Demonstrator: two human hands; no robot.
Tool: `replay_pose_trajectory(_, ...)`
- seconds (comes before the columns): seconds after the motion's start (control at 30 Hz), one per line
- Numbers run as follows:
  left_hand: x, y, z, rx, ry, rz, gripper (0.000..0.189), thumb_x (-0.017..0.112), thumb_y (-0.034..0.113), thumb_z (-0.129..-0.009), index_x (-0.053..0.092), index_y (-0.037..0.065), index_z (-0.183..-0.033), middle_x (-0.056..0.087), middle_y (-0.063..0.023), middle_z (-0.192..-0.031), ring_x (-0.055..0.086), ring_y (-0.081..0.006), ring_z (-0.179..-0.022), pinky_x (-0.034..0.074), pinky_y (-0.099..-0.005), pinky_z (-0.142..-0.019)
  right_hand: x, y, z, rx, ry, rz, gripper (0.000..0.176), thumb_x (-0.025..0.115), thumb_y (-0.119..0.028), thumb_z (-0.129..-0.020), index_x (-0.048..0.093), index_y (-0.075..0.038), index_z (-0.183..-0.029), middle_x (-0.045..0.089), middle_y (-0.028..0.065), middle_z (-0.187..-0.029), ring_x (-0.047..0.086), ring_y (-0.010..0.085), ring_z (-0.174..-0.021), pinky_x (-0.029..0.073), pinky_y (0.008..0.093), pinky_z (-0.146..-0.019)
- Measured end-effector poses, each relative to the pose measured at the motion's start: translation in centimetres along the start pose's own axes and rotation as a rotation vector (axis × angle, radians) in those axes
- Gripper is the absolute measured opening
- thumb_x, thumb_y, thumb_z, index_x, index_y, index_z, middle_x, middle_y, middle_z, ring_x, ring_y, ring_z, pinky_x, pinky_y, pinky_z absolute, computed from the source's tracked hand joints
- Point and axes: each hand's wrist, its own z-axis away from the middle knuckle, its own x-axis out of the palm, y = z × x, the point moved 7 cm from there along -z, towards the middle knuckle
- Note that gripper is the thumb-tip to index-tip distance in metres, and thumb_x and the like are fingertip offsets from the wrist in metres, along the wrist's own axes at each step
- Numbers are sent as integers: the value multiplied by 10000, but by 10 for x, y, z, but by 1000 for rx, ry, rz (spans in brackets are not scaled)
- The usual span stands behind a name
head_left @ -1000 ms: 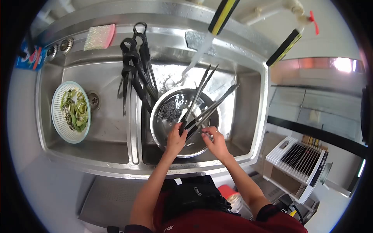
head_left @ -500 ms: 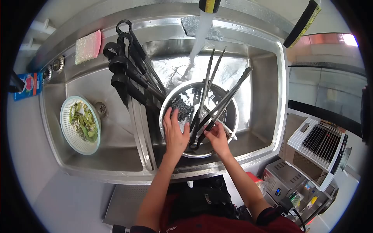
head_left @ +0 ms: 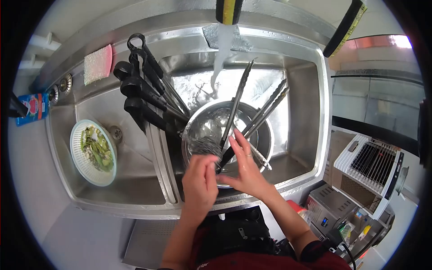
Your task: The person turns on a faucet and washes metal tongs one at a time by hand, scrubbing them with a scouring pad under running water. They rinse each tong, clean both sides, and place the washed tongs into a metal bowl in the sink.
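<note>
My left hand [head_left: 201,182] is closed on a dark steel wool scrubber [head_left: 205,146], which is smeared by motion, over the left side of a round metal bowl [head_left: 269,155]. A pair of metal tongs with a black handle [head_left: 236,105] leans up out of the bowl. My right hand [head_left: 250,174] is round the tongs' handle end, with thumb to the left and fingers along the shaft; part of that grip is hidden. More tongs [head_left: 265,106] rest in the bowl to the right, beside a pale handle [head_left: 261,158].
Water runs from a black and yellow faucet [head_left: 228,12] into the right basin. Several black-handled utensils [head_left: 144,90] lean across the sink divider [head_left: 157,157]. A basket [head_left: 77,155] with green vegetable scraps sits in the left basin. A pink and white sponge [head_left: 98,64] lies on the rim.
My left hand has drawn the scrubber down toward me. My right hand has moved left and up along the tongs, whose two arms now look closer together.
</note>
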Motion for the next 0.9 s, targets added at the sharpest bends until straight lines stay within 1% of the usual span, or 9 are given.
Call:
replay_pose_trajectory(0.07,6,24,4,169,-162,43,134,464,-46,-723,523,15,-827,506,-109,-760,503,-262,-692,404,-322,-610,8,0,-9,-62,-73,-267,835,698,-153,-611,207,-79,-1282,159,193,-1305,231,359,-1187,246,384,-959)
replay_pose_trajectory(0.23,30,26,-5,87,-524,350,93,486,-16,-733,517,15,-814,512,-88,-800,475,-227,-755,380,-302,-688,6,29,-7,140,-489,-935,739,697,-93,-616,305,-60,-1242,400,99,-1200,338,192,-1136,235,307,-959)
replay_pose_trajectory(0.33,59,12,-19,127,-540,400,123,487,11,-753,505,10,-875,506,-101,-840,478,-230,-818,381,-306,-726,13,61,2,256,-564,-717,663,691,-92,-628,361,-55,-1202,440,102,-1150,403,184,-1070,300,316,-926)
replay_pose_trajectory(0.43,51,-45,-32,58,-40,84,270,500,77,-774,445,13,-1030,460,-146,-951,467,-283,-929,375,-327,-798,7,92,28,516,-141,-1296,520,617,-178,-706,400,-26,-1154,491,97,-1066,484,186,-974,391,332,-844)
replay_pose_trajectory(0.53,97,-84,-12,17,-261,-154,300,514,106,-777,432,8,-1049,437,-162,-985,456,-330,-921,373,-362,-796,-14,116,51,576,290,-1405,458,512,-286,-781,402,-23,-1139,494,92,-1089,493,209,-981,397,360,-848)
replay_pose_trajectory(0.67,97,-100,-12,-37,-197,-120,236,515,105,-783,482,-24,-978,467,-171,-875,509,-334,-756,406,-379,-637,-35,123,78,761,624,-1441,396,478,-299,-802,427,-47,-1103,525,96,-1020,524,216,-931,433,393,-771)
replay_pose_trajectory(0.73,81,-88,-7,83,-80,-125,199,506,94,-786,509,-27,-943,476,-170,-787,511,-334,-669,406,-359,-574,-47,128,87,729,605,-1413,371,473,-293,-801,433,-57,-1084,532,103,-984,540,237,-894,460,393,-699)
replay_pose_trajectory(0.83,57,-63,3,-93,-211,-57,195,491,104,-806,509,-23,-952,508,-153,-746,534,-278,-662,413,-333,-580,-52,145,101,714,538,-1272,385,495,-230,-787,413,-45,-1114,527,113,-973,541,267,-878,477,394,-662)
replay_pose_trajectory(0.9,50,-55,17,-461,-330,235,190,470,132,-835,511,-17,-945,545,-114,-708,529,-170,-620,409,-286,-561,-47,136,86,702,514,-1215,400,506,-188,-781,394,-59,-1142,511,107,-1006,533,258,-897,475,402,-679)
